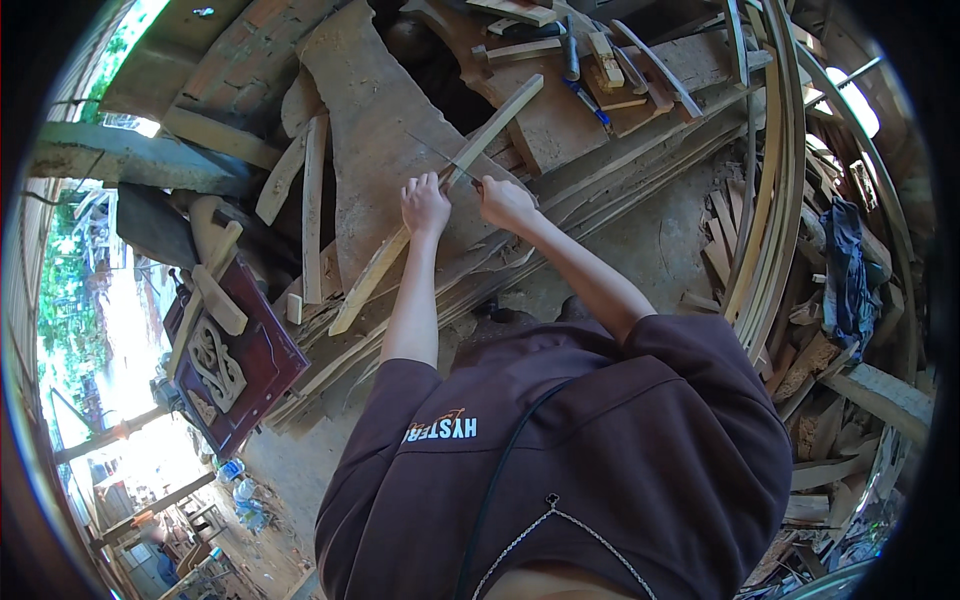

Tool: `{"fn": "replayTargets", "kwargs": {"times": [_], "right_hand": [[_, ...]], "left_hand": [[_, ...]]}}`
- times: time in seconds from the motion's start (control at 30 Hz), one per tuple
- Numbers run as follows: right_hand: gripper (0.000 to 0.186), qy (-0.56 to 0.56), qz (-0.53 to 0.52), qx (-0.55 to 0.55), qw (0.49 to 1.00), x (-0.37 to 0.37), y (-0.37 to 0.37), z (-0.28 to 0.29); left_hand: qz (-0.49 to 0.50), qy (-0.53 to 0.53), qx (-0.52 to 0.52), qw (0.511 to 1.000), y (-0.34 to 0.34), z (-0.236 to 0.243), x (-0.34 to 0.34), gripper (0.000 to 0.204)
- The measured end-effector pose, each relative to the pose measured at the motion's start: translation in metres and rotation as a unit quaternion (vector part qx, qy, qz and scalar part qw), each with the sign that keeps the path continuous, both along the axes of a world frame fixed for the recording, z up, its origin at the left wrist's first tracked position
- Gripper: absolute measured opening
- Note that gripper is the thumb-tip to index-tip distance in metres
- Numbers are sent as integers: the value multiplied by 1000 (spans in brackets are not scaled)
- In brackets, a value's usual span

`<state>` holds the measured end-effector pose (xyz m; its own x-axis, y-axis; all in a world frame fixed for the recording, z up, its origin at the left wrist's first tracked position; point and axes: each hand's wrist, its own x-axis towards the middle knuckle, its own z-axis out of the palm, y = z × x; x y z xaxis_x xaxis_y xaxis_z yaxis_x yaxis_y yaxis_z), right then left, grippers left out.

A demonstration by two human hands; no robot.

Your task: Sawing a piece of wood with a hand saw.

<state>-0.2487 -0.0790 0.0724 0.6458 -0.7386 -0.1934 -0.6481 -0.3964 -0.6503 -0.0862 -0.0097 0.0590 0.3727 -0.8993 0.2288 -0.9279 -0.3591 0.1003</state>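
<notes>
A long pale wooden slat (372,274) lies slanted across a big rough wood slab (366,120). My left hand (425,205) grips the slat near its middle. My right hand (506,201) is closed on the handle of a thin metal blade (445,158), which reaches up and left across the slat just above my left hand. What kind of blade it is cannot be made out.
A dark red carved panel (240,365) leans at the left with a short board on it. Hand tools and wood offcuts (600,70) lie on a bench at the top. Bent wooden strips (770,200), scrap wood and a blue cloth (850,270) crowd the right.
</notes>
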Motion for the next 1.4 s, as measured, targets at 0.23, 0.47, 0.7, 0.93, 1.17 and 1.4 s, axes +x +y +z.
{"fn": "replayTargets", "kwargs": {"times": [0.23,0.47,0.7,0.93,1.17,1.4], "right_hand": [[28,32,-6,31,999,-63,38,9],[29,22,15,-17,1000,-40,24,17],[28,-18,1,-22,1000,-21,18,-3],[27,36,-9,13,999,-72,39,16],[28,24,2,3,1000,-49,13,15],[27,-15,3,5,1000,-57,48,-5]], "left_hand": [[14,16,3,1000,11,-2,4,14],[0,13,-6,1000,10,-1,4,12],[15,10,-9,1000,7,-2,0,12],[7,35,-4,999,7,-2,3,11],[-2,24,-6,1000,4,-1,15,14],[-11,32,-5,999,6,-1,10,15]]}}
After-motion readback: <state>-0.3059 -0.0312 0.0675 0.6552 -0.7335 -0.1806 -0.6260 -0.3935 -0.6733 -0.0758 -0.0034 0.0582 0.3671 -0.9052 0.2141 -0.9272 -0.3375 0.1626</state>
